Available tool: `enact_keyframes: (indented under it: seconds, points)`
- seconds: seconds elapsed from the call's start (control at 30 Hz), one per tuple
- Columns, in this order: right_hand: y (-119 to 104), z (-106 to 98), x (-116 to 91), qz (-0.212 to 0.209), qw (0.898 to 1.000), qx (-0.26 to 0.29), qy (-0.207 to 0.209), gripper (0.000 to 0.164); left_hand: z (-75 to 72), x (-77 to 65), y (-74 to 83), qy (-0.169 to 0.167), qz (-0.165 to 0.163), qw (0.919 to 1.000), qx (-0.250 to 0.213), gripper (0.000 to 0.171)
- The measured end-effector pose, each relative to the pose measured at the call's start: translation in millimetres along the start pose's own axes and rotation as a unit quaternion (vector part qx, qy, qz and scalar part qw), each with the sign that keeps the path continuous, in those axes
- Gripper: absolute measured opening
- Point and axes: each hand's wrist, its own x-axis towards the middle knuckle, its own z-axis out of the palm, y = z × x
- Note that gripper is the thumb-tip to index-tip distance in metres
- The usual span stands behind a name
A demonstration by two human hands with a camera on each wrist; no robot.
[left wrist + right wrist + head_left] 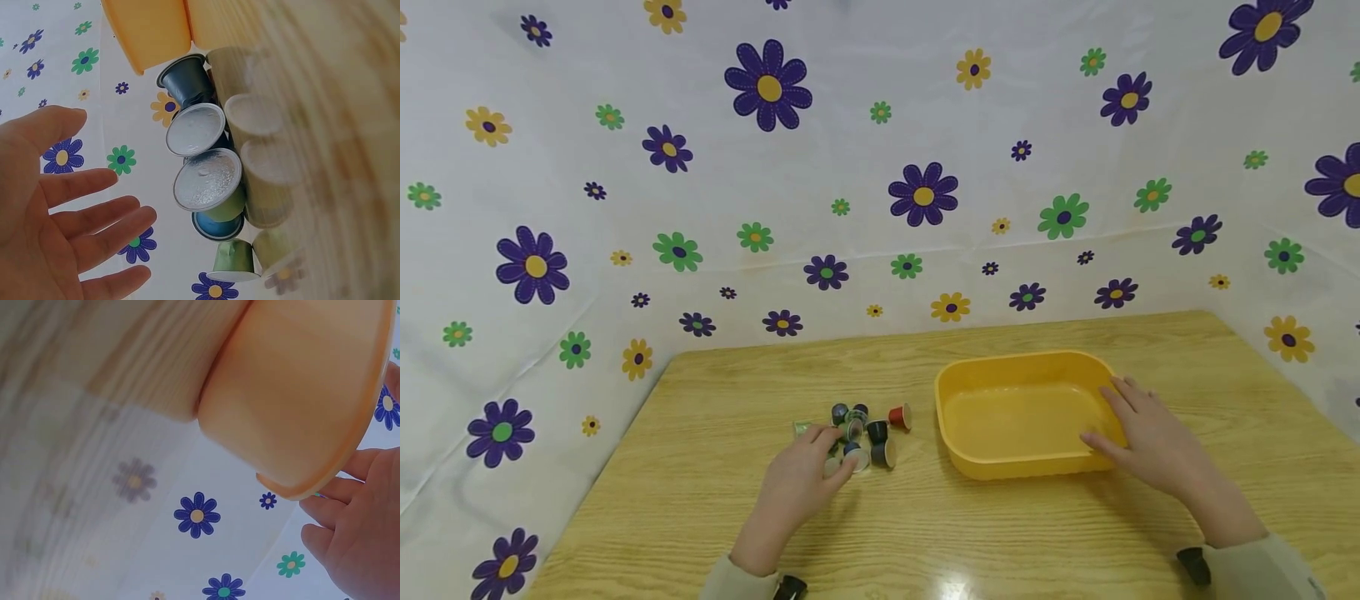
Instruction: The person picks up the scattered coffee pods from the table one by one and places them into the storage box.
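Beige sleeves (pixel 733 579) come nearest, with a dark piece (pixel 1195 567) at each cuff, above the wood-grain table (pixel 895 533). The left hand (pixel 793 479) reaches to a heap of pods (pixel 877 431), thumb and fingers spread and holding nothing; whether a fingertip touches a pod cannot be told. The right hand (pixel 1165 446) rests over the right rim of the yellow tray (pixel 1015 425), fingers loosely spread, thumb over the inside. Just beside the left thumb is a pod's pale lid (pixel 858 459), and dark pods crowd to the right of it. Left fingers hide part of the heap from the head view; a green pod (pixel 801 427) shows just past them. Between the left hand and the tray, beside the dark pods, a red pod (pixel 900 417) lies on its side. Any print on the lids is too small to read. Beyond both hands, a white cloth (pixel 850 167) carries purple, green and yellow flowers.
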Motion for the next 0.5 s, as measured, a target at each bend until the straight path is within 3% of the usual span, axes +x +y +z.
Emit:
enact_keyframes:
  seconds: [0.5]
  points:
    - [7.4, 1.5, -1.8, 0.018, 0.999, 0.023, -0.046, 0.091, -0.7, -0.4, -0.7, 0.011, -0.001, 0.9999, -0.004, 0.042]
